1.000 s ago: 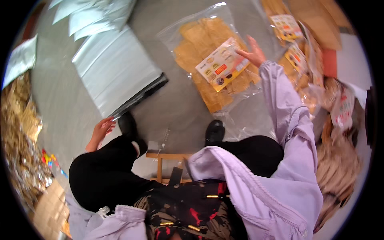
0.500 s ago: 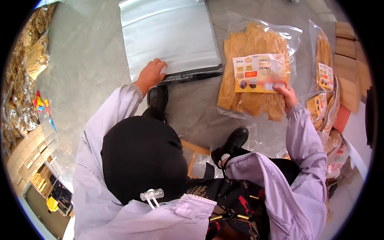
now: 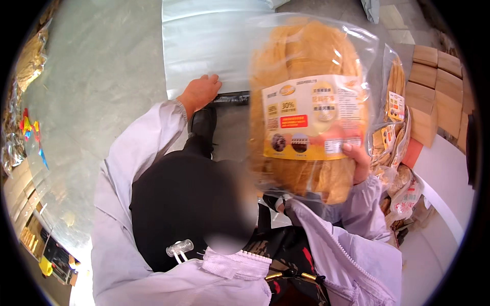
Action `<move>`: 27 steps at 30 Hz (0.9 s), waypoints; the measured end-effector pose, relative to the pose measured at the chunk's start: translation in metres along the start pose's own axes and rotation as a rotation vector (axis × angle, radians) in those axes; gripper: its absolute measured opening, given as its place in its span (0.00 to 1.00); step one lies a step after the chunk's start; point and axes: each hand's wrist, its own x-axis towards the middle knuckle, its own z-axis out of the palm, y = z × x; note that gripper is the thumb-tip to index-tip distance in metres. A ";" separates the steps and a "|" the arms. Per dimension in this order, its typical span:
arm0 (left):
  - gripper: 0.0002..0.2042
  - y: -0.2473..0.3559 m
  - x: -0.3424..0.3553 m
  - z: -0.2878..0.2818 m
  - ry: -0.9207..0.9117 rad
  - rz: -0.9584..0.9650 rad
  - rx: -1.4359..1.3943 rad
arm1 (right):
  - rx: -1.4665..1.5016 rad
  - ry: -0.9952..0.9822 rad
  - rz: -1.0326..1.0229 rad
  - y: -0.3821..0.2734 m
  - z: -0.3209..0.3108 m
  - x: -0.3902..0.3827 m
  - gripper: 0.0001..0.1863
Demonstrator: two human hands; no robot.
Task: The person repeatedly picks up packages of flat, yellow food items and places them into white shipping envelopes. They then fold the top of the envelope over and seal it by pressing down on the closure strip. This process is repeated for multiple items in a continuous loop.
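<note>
My right hand (image 3: 357, 160) grips a clear bag of flat golden-brown food strips (image 3: 306, 61) with a white-and-yellow label, held up in front of me at centre right. My left hand (image 3: 200, 93) rests on a large pale silver plastic mailer (image 3: 204, 41) with its fingers slightly apart, beside the dark strip (image 3: 230, 98) along the mailer's near edge. The bag hides the mailer's right part.
Similar packed bags (image 3: 395, 104) lie at the right beside stacked cardboard boxes (image 3: 426, 71) and a white surface (image 3: 439, 204). Glossy bags (image 3: 30, 56), small coloured items (image 3: 28, 130) and cartons (image 3: 20, 188) line the left, on or beside the grey floor (image 3: 102, 76).
My right hand has taken hold of the food bag and raised it toward me, leftward over the mailer's right part. My left hand has moved slightly right along the mailer.
</note>
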 end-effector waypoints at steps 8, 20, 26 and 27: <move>0.08 -0.010 0.008 0.004 0.042 -0.031 -0.035 | 0.044 0.270 0.153 0.074 0.002 0.007 0.28; 0.08 -0.024 0.022 0.006 0.103 -0.238 -0.314 | 0.087 0.172 0.086 0.038 0.054 -0.026 0.32; 0.11 -0.065 0.046 -0.015 0.406 -0.586 -1.019 | 0.045 0.060 0.228 0.067 0.058 -0.014 0.31; 0.12 -0.069 0.052 -0.018 0.426 -0.627 -1.126 | 0.024 0.100 0.245 0.076 0.059 -0.008 0.31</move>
